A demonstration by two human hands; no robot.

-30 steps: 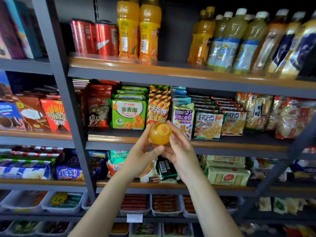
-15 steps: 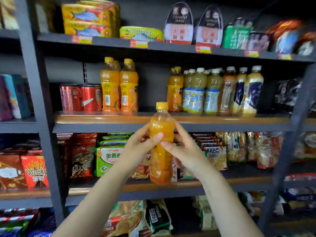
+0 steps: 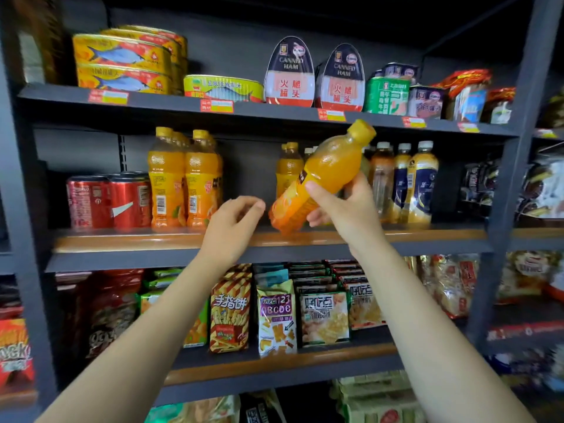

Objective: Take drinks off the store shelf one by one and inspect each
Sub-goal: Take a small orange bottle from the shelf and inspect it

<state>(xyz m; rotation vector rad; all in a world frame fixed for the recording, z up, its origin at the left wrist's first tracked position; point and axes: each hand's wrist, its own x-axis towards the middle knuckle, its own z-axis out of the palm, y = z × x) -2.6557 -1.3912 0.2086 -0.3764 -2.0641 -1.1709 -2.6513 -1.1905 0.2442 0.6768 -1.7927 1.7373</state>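
Your right hand (image 3: 345,206) grips an orange juice bottle (image 3: 320,175) around its middle, tilted with the yellow cap up and to the right and its base low over the front edge of the drinks shelf (image 3: 122,242). Your left hand (image 3: 232,224) hangs just beside the bottle's base, empty, fingers loosely curled, not touching it. Behind stand more orange bottles (image 3: 183,178), red cans (image 3: 110,199) and pale tea bottles (image 3: 421,181).
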